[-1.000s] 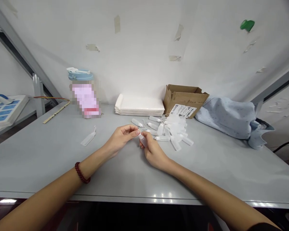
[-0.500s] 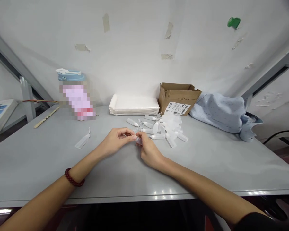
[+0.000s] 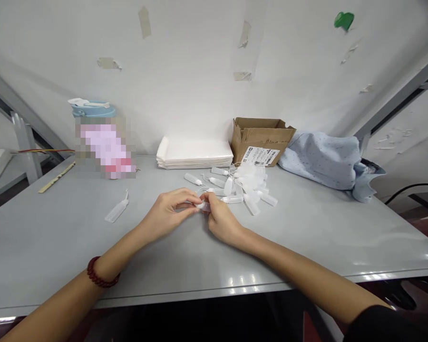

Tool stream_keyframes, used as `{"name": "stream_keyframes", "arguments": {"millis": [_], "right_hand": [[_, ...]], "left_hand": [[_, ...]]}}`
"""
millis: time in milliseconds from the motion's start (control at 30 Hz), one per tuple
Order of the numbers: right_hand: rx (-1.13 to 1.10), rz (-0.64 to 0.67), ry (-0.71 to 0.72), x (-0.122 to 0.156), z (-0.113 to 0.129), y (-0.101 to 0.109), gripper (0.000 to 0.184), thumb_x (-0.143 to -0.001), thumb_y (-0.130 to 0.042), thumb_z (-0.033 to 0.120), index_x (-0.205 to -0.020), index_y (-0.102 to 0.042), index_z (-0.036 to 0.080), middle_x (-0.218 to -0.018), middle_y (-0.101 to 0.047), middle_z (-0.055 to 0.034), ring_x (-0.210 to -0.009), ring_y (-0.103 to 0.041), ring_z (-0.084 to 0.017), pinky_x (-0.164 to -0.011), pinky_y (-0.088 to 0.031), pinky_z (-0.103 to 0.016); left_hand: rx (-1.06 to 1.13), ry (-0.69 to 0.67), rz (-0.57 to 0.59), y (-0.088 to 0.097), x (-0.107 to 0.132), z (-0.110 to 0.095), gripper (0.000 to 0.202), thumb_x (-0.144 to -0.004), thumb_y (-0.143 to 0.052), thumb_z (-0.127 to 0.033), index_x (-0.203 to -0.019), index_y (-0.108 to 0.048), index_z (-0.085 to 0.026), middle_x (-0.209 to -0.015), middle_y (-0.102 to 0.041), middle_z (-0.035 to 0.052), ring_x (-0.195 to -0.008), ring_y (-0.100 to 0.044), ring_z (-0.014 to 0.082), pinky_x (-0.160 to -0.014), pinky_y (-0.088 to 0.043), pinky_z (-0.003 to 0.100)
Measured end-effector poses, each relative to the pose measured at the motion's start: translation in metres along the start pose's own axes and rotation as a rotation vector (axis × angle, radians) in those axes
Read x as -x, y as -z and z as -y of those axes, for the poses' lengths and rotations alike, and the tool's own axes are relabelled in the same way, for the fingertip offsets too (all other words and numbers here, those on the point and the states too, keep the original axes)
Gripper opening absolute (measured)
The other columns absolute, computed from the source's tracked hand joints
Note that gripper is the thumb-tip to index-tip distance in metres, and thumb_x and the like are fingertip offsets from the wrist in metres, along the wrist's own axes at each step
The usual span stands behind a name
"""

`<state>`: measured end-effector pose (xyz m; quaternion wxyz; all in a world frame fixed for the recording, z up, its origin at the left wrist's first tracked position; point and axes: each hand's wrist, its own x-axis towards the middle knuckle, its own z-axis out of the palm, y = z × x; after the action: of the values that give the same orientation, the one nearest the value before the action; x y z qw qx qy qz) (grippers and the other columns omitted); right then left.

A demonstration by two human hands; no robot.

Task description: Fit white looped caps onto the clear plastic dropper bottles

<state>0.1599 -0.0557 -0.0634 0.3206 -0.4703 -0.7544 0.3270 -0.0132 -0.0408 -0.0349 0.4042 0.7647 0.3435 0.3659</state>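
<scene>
My left hand (image 3: 169, 213) and my right hand (image 3: 219, 218) meet at the middle of the grey table (image 3: 57, 242). Both pinch one small translucent plastic bottle (image 3: 205, 206) between their fingertips; most of it is hidden by the fingers. A red bead bracelet (image 3: 99, 275) circles my left wrist. Just beyond my hands lies a pile of the same small bottles (image 3: 244, 187), several with pointed nozzles. One more bottle (image 3: 116, 211) lies alone to the left.
A stack of white sheets (image 3: 195, 154) and an open cardboard box (image 3: 259, 140) stand by the back wall. A light blue cloth (image 3: 324, 161) lies at the right. A blurred jug with a blue lid (image 3: 96, 137) stands at the back left.
The view has turned a little, so everything sits further left in the frame. My hands stay together on the bottle, with small finger movements.
</scene>
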Motion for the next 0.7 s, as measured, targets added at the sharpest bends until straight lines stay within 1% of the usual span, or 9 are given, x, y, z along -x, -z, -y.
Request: {"name": "stream_keyframes", "arguments": {"millis": [67, 167, 233, 333, 400, 467, 567, 633, 700], "right_hand": [[0.01, -0.001, 0.02, 0.0005, -0.0005, -0.0004, 0.043, -0.065, -0.037, -0.005, -0.101, -0.042, 0.018, -0.091, -0.056, -0.0057, -0.082, -0.054, -0.019, -0.072, -0.043, -0.032], [0.022, 0.001, 0.056, 0.0018, -0.0001, -0.0004, 0.037, -0.071, -0.039, -0.001, -0.103, -0.042, 0.017, -0.096, -0.057, -0.0079, -0.088, -0.055, -0.02, -0.076, -0.044, -0.035], [0.012, 0.002, 0.075, 0.0028, 0.0011, 0.0002, 0.033, -0.076, -0.04, 0.003, -0.106, -0.042, 0.017, -0.102, -0.057, -0.0094, -0.093, -0.054, -0.021, -0.08, -0.044, -0.037], [-0.02, 0.015, 0.099, 0.004, 0.0036, 0.0008, 0.031, -0.082, -0.039, 0.008, -0.112, -0.04, 0.016, -0.111, -0.056, -0.012, -0.099, -0.054, -0.022, -0.083, -0.043, -0.039], [-0.027, 0.019, 0.098, 0.0043, 0.0044, 0.0006, 0.03, -0.086, -0.039, 0.011, -0.115, -0.038, 0.015, -0.113, -0.056, -0.0131, -0.101, -0.053, -0.022, -0.084, -0.044, -0.039], [-0.022, 0.011, 0.088, 0.0042, 0.0044, -0.0004, 0.029, -0.087, -0.04, 0.014, -0.116, -0.038, 0.015, -0.112, -0.056, -0.0129, -0.101, -0.054, -0.022, -0.084, -0.044, -0.04], [-0.001, -0.007, 0.082, 0.0041, 0.004, -0.0023, 0.026, -0.088, -0.039, 0.015, -0.114, -0.041, 0.015, -0.109, -0.057, -0.0122, -0.1, -0.054, -0.022, -0.085, -0.044, -0.04], [0.023, -0.012, 0.082, 0.0042, 0.0044, -0.0032, 0.026, -0.088, -0.038, 0.014, -0.114, -0.042, 0.014, -0.107, -0.057, -0.0133, -0.099, -0.054, -0.023, -0.084, -0.044, -0.041], [0.053, -0.011, 0.091, 0.0047, 0.0051, -0.0033, 0.027, -0.088, -0.036, 0.012, -0.114, -0.042, 0.012, -0.107, -0.056, -0.0153, -0.1, -0.053, -0.024, -0.083, -0.045, -0.041]], "left_hand": [[0.053, 0.036, 0.0, -0.0002, -0.0002, 0.0004, 0.012, -0.078, -0.063, -0.027, -0.084, -0.071, -0.019, -0.094, -0.065, 0.0064, -0.091, -0.061, 0.0195, -0.082, -0.052, 0.031], [0.072, 0.071, 0.004, -0.0006, -0.0004, 0.0, 0.012, -0.078, -0.064, -0.028, -0.079, -0.07, -0.017, -0.09, -0.064, 0.006, -0.089, -0.06, 0.019, -0.083, -0.051, 0.031], [0.073, 0.098, -0.005, -0.0004, -0.0004, -0.0005, 0.014, -0.078, -0.063, -0.028, -0.085, -0.068, -0.017, -0.093, -0.064, 0.0058, -0.091, -0.06, 0.0192, -0.086, -0.051, 0.034], [0.085, 0.127, -0.035, 0.0004, -0.0005, -0.0012, 0.024, -0.078, -0.063, -0.028, -0.1, -0.06, -0.018, -0.095, -0.063, 0.0047, -0.096, -0.059, 0.0193, -0.091, -0.05, 0.038], [0.084, 0.126, -0.035, 0.0009, -0.0006, -0.0017, 0.025, -0.078, -0.063, -0.027, -0.101, -0.058, -0.018, -0.095, -0.063, 0.004, -0.098, -0.059, 0.0188, -0.092, -0.049, 0.039], [0.079, 0.141, -0.024, 0.0009, -0.0008, -0.0024, 0.021, -0.079, -0.062, -0.028, -0.097, -0.06, -0.018, -0.097, -0.063, 0.0045, -0.098, -0.059, 0.019, -0.092, -0.049, 0.038], [0.048, 0.192, -0.041, 0.0008, -0.0017, -0.0035, 0.022, -0.078, -0.062, -0.033, -0.092, -0.064, -0.017, -0.098, -0.065, 0.0058, -0.096, -0.06, 0.0206, -0.087, -0.05, 0.034], [0.022, 0.242, -0.052, 0.0012, -0.0024, -0.0044, 0.025, -0.077, -0.063, -0.038, -0.089, -0.066, -0.016, -0.09, -0.067, 0.0057, -0.087, -0.062, 0.0201, -0.08, -0.051, 0.032], [0.009, 0.297, -0.028, 0.0015, -0.0029, -0.0057, 0.026, -0.077, -0.062, -0.041, -0.084, -0.066, -0.015, -0.077, -0.067, 0.0041, -0.074, -0.062, 0.0181, -0.073, -0.05, 0.03]]}}
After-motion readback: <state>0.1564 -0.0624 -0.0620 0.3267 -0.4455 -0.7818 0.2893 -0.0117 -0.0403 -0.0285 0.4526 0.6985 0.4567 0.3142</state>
